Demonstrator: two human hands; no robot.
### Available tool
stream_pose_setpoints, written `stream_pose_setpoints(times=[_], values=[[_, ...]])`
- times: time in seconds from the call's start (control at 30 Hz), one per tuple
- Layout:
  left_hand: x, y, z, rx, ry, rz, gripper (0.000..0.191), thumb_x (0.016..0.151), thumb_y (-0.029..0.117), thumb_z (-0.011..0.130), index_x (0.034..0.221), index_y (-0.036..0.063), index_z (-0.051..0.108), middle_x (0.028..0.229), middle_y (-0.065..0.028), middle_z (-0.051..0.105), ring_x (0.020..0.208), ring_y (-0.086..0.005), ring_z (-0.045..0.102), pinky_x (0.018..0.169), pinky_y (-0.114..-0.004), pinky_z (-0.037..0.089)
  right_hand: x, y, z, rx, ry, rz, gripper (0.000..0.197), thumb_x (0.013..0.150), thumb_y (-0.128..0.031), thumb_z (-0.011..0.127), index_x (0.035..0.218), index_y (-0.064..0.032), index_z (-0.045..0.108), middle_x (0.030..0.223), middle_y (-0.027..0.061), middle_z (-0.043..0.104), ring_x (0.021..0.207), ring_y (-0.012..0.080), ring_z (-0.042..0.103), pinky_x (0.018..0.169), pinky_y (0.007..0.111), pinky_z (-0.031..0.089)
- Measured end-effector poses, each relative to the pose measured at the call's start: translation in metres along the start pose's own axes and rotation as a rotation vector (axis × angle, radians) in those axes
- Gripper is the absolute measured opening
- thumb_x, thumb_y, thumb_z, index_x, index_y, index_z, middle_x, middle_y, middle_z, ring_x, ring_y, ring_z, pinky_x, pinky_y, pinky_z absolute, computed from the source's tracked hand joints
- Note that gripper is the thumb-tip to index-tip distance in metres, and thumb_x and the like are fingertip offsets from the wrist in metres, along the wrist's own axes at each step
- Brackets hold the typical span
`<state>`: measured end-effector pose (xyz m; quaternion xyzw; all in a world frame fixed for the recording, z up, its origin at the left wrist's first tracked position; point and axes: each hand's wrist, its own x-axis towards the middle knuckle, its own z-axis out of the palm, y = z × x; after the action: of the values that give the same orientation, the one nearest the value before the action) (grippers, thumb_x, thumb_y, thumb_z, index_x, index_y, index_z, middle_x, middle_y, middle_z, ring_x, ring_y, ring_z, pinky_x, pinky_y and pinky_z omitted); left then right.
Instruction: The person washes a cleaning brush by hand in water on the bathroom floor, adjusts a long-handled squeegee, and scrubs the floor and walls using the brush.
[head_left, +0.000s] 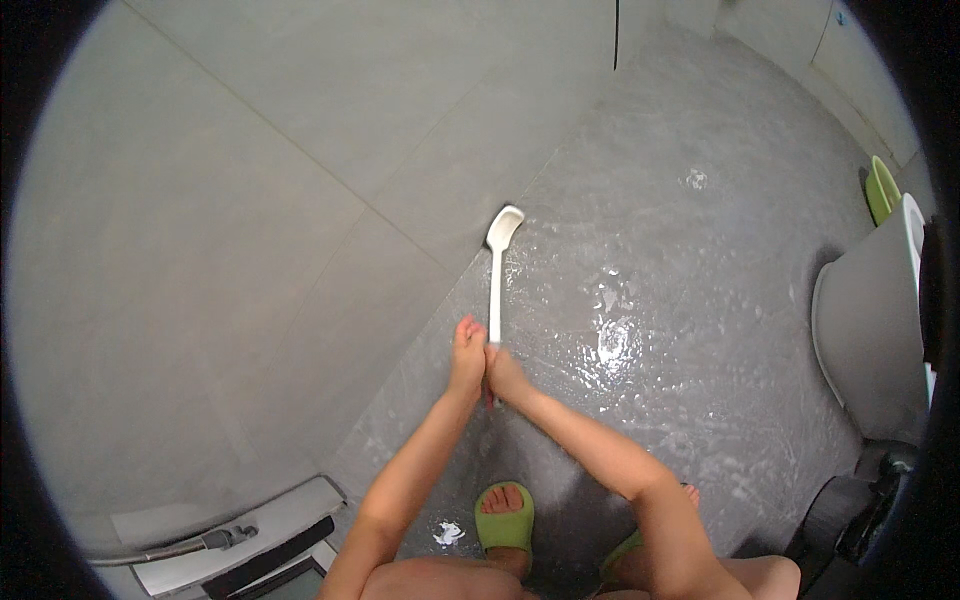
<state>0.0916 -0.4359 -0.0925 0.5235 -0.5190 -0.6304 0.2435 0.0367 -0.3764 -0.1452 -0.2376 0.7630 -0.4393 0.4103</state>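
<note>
A long-handled white brush (496, 277) reaches away from me over the wet grey floor (675, 300), its curved head resting where the floor meets the tiled wall (225, 225). My right hand (510, 375) is closed around the lower part of the handle. My left hand (469, 352) lies right beside it, its fingers extended along the left of the handle; whether it also grips the handle is hidden. The bristles, if any, cannot be seen. Suds and water shine on the floor to the right of the handle.
My feet wear green slippers (504, 525). At the right stands a grey toilet (870, 330) with a green basin (882, 191) behind it. Dark objects (840, 517) are at the lower right. A wall fixture with a metal bar (180, 550) is at the lower left.
</note>
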Motion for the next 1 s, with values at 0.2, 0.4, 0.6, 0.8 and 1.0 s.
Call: stream_pose_setpoints(times=[0.2, 0.4, 0.6, 0.8, 1.0], values=[[-0.018, -0.012, -0.012, 0.110, -0.145, 0.000, 0.038, 0.090, 0.020, 0.049, 0.123, 0.0017, 0.047, 0.110, -0.0092, 0.057, 0.097, -0.0167, 0.056, 0.082, -0.030, 0.042, 0.102, -0.076, -0.137, 0.406, 0.051, 0.234, 0.054, 0.093, -0.051, 0.032, 0.096, 0.0015, 0.045, 0.065, 0.0111, 0.049, 0.042, 0.0212, 0.047, 0.036, 0.038, 0.048], [-0.030, -0.026, -0.018, -0.011, -0.246, -0.106, 0.031, 0.091, 0.016, 0.044, 0.117, 0.0018, 0.051, 0.107, -0.0114, 0.059, 0.087, -0.0176, 0.060, 0.082, -0.031, 0.045, 0.060, -0.064, -0.141, 0.032, -0.158, 0.115, 0.053, 0.096, -0.044, 0.030, 0.080, 0.0039, 0.046, 0.052, 0.0118, 0.052, 0.037, 0.0246, 0.053, 0.033, 0.037, 0.043], [-0.051, -0.023, -0.013, -0.127, -0.055, -0.165, 0.031, 0.091, 0.018, 0.043, 0.118, 0.0040, 0.049, 0.103, -0.0097, 0.060, 0.085, -0.0175, 0.060, 0.080, -0.030, 0.044, -0.108, 0.007, -0.076, -0.381, -0.236, 0.021, 0.050, 0.097, -0.041, 0.031, 0.098, 0.0070, 0.045, 0.065, 0.0275, 0.059, 0.047, 0.0376, 0.059, 0.048, 0.048, 0.048], [-0.058, -0.030, -0.008, -0.052, -0.123, -0.220, 0.033, 0.091, 0.022, 0.043, 0.120, 0.0066, 0.048, 0.105, -0.0090, 0.060, 0.088, -0.0171, 0.060, 0.079, -0.031, 0.043, -0.094, -0.019, -0.158, -0.904, -0.106, -0.125, 0.048, 0.095, -0.044, 0.035, 0.097, 0.0022, 0.048, 0.069, 0.0232, 0.062, 0.065, 0.0432, 0.061, 0.059, 0.051, 0.050], [-0.068, -0.023, 0.031, -0.071, -0.283, -0.262, 0.034, 0.092, 0.024, 0.043, 0.120, 0.0061, 0.047, 0.107, -0.0103, 0.060, 0.088, -0.0182, 0.060, 0.079, -0.032, 0.044, -0.083, -0.021, -0.157, -0.793, -0.023, -0.031, 0.047, 0.095, -0.042, 0.034, 0.100, 0.0024, 0.047, 0.074, 0.0216, 0.064, 0.072, 0.0408, 0.064, 0.065, 0.049, 0.051]])
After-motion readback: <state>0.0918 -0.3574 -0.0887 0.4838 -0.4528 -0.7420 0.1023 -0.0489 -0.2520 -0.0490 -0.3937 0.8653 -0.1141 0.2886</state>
